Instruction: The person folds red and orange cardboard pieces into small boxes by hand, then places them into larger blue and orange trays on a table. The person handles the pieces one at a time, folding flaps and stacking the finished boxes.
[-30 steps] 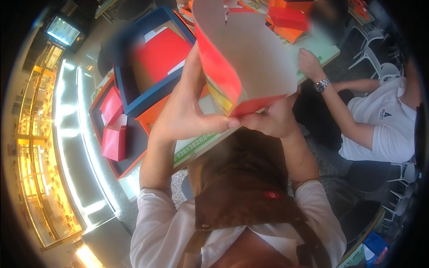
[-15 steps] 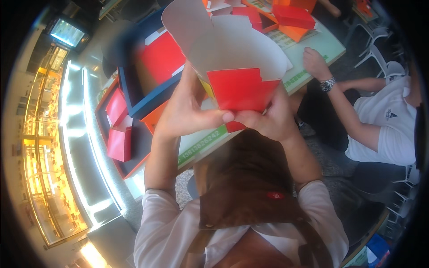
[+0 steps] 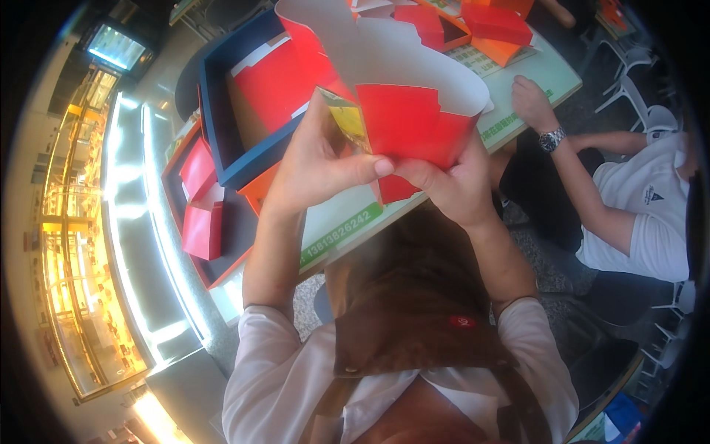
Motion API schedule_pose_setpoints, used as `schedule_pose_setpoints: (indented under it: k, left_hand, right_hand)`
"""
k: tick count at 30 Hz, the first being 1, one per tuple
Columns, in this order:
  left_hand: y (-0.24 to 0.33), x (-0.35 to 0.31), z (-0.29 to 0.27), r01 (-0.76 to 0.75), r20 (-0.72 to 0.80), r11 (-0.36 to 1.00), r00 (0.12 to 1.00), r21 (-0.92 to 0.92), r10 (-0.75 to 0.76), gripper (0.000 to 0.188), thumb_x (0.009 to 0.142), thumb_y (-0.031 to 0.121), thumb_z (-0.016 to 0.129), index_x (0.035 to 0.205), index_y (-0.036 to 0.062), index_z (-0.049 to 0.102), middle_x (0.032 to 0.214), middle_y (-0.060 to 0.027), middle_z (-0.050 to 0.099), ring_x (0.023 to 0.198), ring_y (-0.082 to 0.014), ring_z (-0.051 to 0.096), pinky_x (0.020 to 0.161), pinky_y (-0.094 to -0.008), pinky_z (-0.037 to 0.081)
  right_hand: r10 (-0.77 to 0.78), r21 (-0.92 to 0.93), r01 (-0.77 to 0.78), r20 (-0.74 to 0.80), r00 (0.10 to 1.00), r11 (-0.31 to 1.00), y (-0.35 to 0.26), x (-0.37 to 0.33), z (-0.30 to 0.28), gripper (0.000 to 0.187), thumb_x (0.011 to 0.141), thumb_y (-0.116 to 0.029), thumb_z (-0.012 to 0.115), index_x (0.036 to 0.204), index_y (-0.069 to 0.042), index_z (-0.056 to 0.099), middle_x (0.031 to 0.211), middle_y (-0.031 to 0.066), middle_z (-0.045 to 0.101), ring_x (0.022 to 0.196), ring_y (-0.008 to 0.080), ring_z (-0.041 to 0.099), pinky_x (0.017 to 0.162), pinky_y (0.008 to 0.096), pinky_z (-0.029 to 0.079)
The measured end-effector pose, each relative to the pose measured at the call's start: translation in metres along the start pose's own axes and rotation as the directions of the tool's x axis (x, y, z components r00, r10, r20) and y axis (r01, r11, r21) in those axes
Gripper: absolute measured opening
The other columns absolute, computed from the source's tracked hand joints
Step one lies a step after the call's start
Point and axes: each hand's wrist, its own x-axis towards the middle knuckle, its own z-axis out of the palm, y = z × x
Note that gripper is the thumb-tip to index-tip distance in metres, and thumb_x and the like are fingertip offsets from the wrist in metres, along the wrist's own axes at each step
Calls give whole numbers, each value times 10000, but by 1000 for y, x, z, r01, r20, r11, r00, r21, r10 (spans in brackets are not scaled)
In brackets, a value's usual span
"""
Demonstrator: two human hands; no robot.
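Observation:
Between my hands stands a partly folded red cardboard box (image 3: 405,122) with a pale grey inside. Its tall back flap rises away from me, and a yellow printed side panel shows at its left. My left hand (image 3: 319,164) grips the left side, thumb pressed on the lower front. At the right side my right hand (image 3: 460,186) holds the box, its thumb close to the left thumb. A red tab hangs below the thumbs. The fingers behind the box are hidden.
Left of the box, a blue tray (image 3: 255,164) holds red card pieces. An orange-edged tray (image 3: 231,271) with pink-red boxes (image 3: 201,231) lies nearer. Red and orange boxes (image 3: 497,24) lie at the table's far end. A seated person (image 3: 629,200) in white is at the right.
Both hands have turned the box slightly, so more of its yellow side panel and the red outside of its back flap show. The grip stays the same.

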Motion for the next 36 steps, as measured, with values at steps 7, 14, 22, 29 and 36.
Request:
schedule_pose_setpoints:
  k: [7,14,22,29,36]
  left_hand:
    - [5,-2,-1,14,-6,1000,1000,-6,-14,950,757,360,938,1475,39,405,1369,-158,607,1308,-275,577,1107,-424,470]
    - [5,-4,-4,34,-15,999,999,-34,-35,954,746,360,915,1477,17,408,1367,-164,604,1287,-276,586,1096,-411,470]
    - [11,-6,-5,121,105,990,988,-71,-113,1034,711,339,916,1523,-12,379,1390,-155,588,1306,-269,564,1122,-410,436]
    - [-13,-18,-29,147,247,948,966,-283,-76,1027,687,390,922,1508,-14,455,1458,-148,557,1335,-286,552,1121,-427,437]
    - [-59,-36,-40,222,273,815,958,-535,-81,1019,726,470,886,1516,-12,461,1476,-157,551,1357,-299,545,1128,-435,437]
  right_hand:
    - [14,9,-14,8,1000,1000,3,-1,5,746,851,-249,895,1412,-1,470,1287,125,653,1173,248,669,983,347,560]
    - [-8,-22,8,31,999,1000,-1,-3,2,846,848,-274,881,1490,6,405,1376,153,591,1283,273,601,1060,385,515]
    - [-260,89,252,89,962,964,-32,27,-20,704,995,-367,721,1520,2,433,1400,146,602,1298,264,598,1093,381,489]
    - [-73,-58,93,282,957,994,-54,47,-62,363,1080,-110,521,1428,-33,590,1251,110,709,1142,190,696,976,305,562]
    - [-20,146,-36,365,931,989,-72,47,-43,472,984,112,536,1424,-51,587,1295,93,653,1188,189,650,983,314,567]
